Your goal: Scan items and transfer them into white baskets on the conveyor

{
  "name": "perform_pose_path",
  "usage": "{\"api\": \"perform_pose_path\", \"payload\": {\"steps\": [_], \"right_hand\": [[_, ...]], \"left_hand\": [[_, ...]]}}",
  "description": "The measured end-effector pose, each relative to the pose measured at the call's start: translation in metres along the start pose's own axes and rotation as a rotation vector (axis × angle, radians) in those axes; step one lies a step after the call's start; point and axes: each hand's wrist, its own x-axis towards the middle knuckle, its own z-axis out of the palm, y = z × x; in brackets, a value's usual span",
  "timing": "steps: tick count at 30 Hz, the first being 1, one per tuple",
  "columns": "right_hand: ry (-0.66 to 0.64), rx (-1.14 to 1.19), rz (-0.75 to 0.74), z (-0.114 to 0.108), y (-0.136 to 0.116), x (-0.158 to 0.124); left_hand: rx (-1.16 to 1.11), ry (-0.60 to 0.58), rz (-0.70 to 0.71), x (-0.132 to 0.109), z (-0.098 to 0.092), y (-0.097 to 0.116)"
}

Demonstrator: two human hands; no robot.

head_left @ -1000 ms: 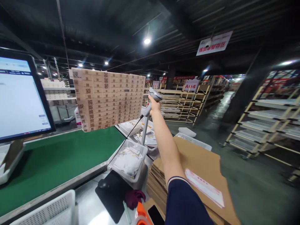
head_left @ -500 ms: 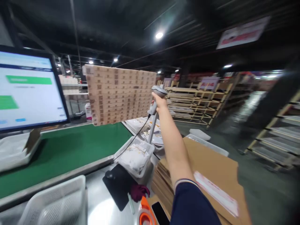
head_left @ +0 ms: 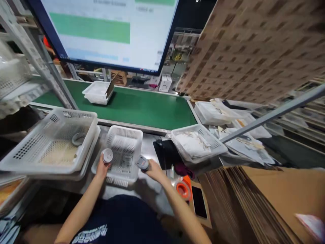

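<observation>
In the head view my left hand [head_left: 101, 169] is closed round a small container with a round white lid [head_left: 108, 155], over the left edge of a white perforated basket [head_left: 138, 135]. My right hand [head_left: 155, 171] grips a grey handheld barcode scanner [head_left: 142, 163] at the basket's right side. Its head points left, towards the basket. At the bottom of that basket lies a printed label or packet [head_left: 126, 162], too blurred to read. Above, a monitor [head_left: 111, 37] shows green bars on a white screen.
Left stands a larger white basket [head_left: 15, 166] with a tape roll inside. Behind runs a green conveyor [head_left: 142, 105] carrying white trays [head_left: 98, 91]. At right are a basket of white packets [head_left: 194, 145], an orange tape dispenser [head_left: 184, 188], a phone [head_left: 199, 201] and stacked cardboard [head_left: 284, 189].
My view has swung left and down. The right hand, with the scanner, has come from the upright post down beside the basket. My left hand now shows, holding the white-lidded container.
</observation>
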Motion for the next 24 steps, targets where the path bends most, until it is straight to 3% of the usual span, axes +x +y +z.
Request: {"api": "perform_pose_path", "payload": {"steps": [3,6,9,13,19,24], "right_hand": [[-0.127,-0.123,0.082,0.069,-0.028,0.004],[-0.154,-0.185,0.171,0.094,-0.049,0.006],[-0.180,-0.216,0.208,0.096,-0.061,0.011],[-0.196,-0.244,0.223,0.091,-0.073,0.013],[-0.178,-0.259,0.201,0.082,-0.094,0.003],[-0.181,-0.204,0.122,0.071,-0.105,-0.003]], "left_hand": [[-0.006,-0.027,-0.079,0.008,-0.028,-0.003],[0.011,-0.060,-0.218,0.005,-0.053,-0.007],[0.033,-0.073,-0.310,0.003,-0.065,-0.009],[0.059,-0.089,-0.355,0.013,-0.064,-0.005],[0.097,-0.119,-0.369,0.040,-0.039,0.000],[0.182,-0.230,-0.344,0.052,-0.014,-0.010]]}}
